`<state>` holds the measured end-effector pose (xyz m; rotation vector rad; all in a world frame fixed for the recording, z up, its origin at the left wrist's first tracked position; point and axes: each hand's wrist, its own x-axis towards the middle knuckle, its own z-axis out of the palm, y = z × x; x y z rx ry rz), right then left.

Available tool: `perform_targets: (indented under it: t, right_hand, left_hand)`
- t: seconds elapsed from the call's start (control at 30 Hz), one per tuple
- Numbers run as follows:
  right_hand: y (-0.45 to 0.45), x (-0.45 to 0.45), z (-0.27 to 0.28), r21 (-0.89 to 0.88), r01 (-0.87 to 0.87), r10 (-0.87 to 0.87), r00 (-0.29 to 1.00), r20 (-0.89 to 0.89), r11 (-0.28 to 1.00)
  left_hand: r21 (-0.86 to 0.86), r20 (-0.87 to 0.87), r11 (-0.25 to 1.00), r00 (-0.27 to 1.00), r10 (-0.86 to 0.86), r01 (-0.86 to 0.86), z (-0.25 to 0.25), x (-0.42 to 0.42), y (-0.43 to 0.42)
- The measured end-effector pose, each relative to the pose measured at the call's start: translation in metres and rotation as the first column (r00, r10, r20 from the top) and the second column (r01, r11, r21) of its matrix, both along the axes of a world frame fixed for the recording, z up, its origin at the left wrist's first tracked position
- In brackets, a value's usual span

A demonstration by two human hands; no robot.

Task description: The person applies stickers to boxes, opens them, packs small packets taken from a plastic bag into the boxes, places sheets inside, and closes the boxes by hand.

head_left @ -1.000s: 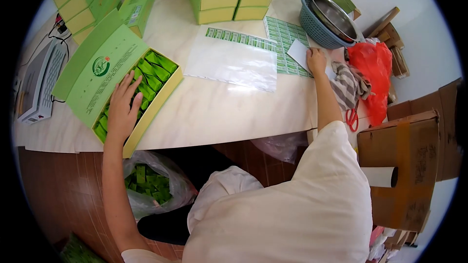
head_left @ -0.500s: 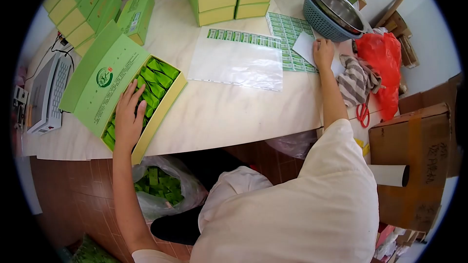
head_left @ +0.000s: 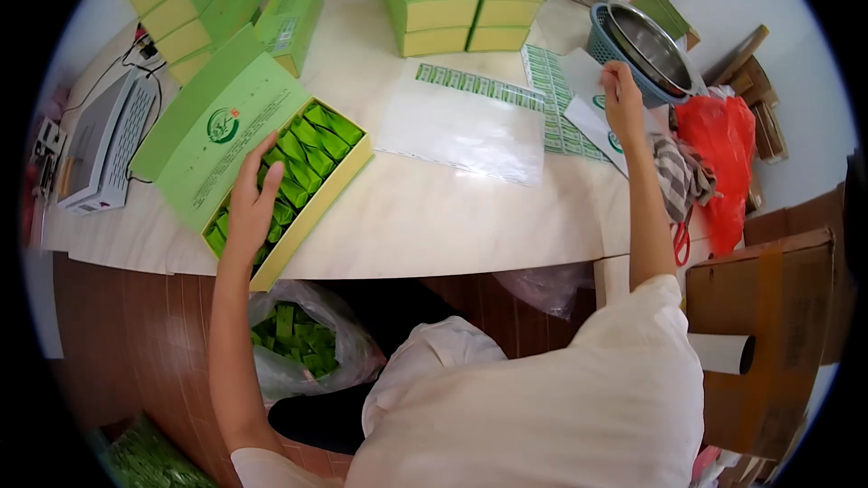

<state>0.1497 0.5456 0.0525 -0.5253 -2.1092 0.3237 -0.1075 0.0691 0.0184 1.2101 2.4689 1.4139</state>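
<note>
print on lid seems illegible

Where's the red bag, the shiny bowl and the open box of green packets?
Red bag (head_left: pixel 721 145): head view, on its crinkly middle.
Shiny bowl (head_left: pixel 653 42): head view, on its inside.
Open box (head_left: pixel 317 213): head view, on its yellow side wall.

Open box: one, left of centre, in front of you
Green sachets: too overlapped for you to count
Stacks of green boxes: one upper left, two side by side at top centre
Closed lone box: one, upper left
Label sheets: two, upper centre
Blue basket: one, upper right
Red bag: one, right
White tube: one, lower right
</note>
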Motion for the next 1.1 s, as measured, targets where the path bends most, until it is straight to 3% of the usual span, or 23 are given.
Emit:
perform_targets:
  t: [0.1,0.2,0.27,0.33,0.37,0.4,0.43,0.47,0.53,0.57,0.63,0.7,0.73,0.9,0.93,1.0,1.07,1.1]
  right_hand:
    - [-0.092,-0.029,0.061,0.143,-0.303,0.261,0.930,0.258,0.942]
    - [-0.176,-0.057,0.080,0.237,-0.568,0.477,0.807,0.348,0.788]
    - [-0.220,-0.070,0.085,0.125,-0.732,0.626,0.647,0.436,0.670]
    - [-0.249,-0.083,0.085,0.016,-0.822,0.735,0.517,0.439,0.569]
    - [-0.254,-0.088,0.087,-0.056,-0.833,0.751,0.465,0.469,0.550]
    - [-0.257,-0.095,0.087,-0.054,-0.851,0.766,0.440,0.469,0.522]
    - [-0.258,-0.100,0.086,-0.191,-0.817,0.786,0.417,0.456,0.544]
    - [-0.256,-0.104,0.086,-0.326,-0.763,0.803,0.398,0.444,0.558]
    - [-0.237,-0.122,0.079,-0.341,-0.738,0.772,0.370,0.517,0.582]
    - [-0.226,-0.133,0.074,-0.406,-0.706,0.788,0.361,0.498,0.581]
    - [-0.218,-0.161,0.062,-0.465,-0.677,0.804,0.345,0.484,0.571]
    - [-0.216,-0.187,0.044,-0.710,-0.596,0.914,0.367,0.174,0.375]
    - [-0.218,-0.201,0.035,-0.707,-0.602,0.916,0.360,0.175,0.372]
    - [-0.234,-0.252,-0.015,-0.686,-0.513,0.800,0.575,0.172,0.516]
    - [-0.235,-0.259,-0.022,-0.684,-0.521,0.806,0.568,0.170,0.511]
    - [-0.240,-0.265,-0.033,-0.560,-0.539,0.738,0.639,0.215,0.629]
    - [-0.242,-0.265,-0.038,-0.564,-0.530,0.733,0.645,0.217,0.633]
    - [-0.244,-0.261,-0.036,-0.549,-0.516,0.721,0.642,0.260,0.657]
  left_hand:
    - [0.126,0.037,0.992,0.999,-0.003,-0.002,0.024,0.033,0.026]
    - [0.172,-0.147,0.983,0.989,-0.031,0.056,0.040,0.071,0.053]
    - [0.239,-0.123,0.971,0.991,0.052,-0.022,0.050,0.092,0.052]
    - [0.187,-0.147,0.982,0.989,0.007,0.021,0.050,0.096,0.038]
    - [0.189,-0.151,0.982,0.988,0.045,-0.016,0.050,0.096,0.026]
    - [0.169,0.004,0.976,0.991,0.137,-0.136,0.051,0.097,0.012]
    - [0.136,0.159,0.959,0.961,0.226,-0.248,0.050,0.096,-0.002]
    - [0.135,0.161,0.952,0.954,0.252,-0.274,0.045,0.092,-0.016]
    - [0.347,0.268,0.838,0.900,0.343,-0.422,0.032,0.078,-0.045]
    - [0.348,0.268,0.831,0.896,0.354,-0.433,0.030,0.073,-0.055]
    - [0.372,0.454,0.740,0.805,0.382,-0.561,0.027,0.066,-0.071]
    - [0.315,0.432,0.742,0.785,0.443,-0.592,0.018,0.059,-0.076]
    - [0.253,0.404,0.749,0.770,0.494,-0.612,0.013,0.054,-0.078]
    - [0.066,0.244,0.681,0.673,0.698,-0.730,-0.016,0.030,-0.084]
    - [0.015,0.195,0.654,0.644,0.740,-0.756,-0.017,0.028,-0.085]
    - [-0.007,0.171,0.635,0.625,0.762,-0.772,-0.015,0.028,-0.084]
    - [-0.032,0.148,0.621,0.611,0.778,-0.783,-0.013,0.028,-0.084]
    - [-0.008,0.056,0.605,0.604,0.795,-0.796,-0.014,0.028,-0.086]
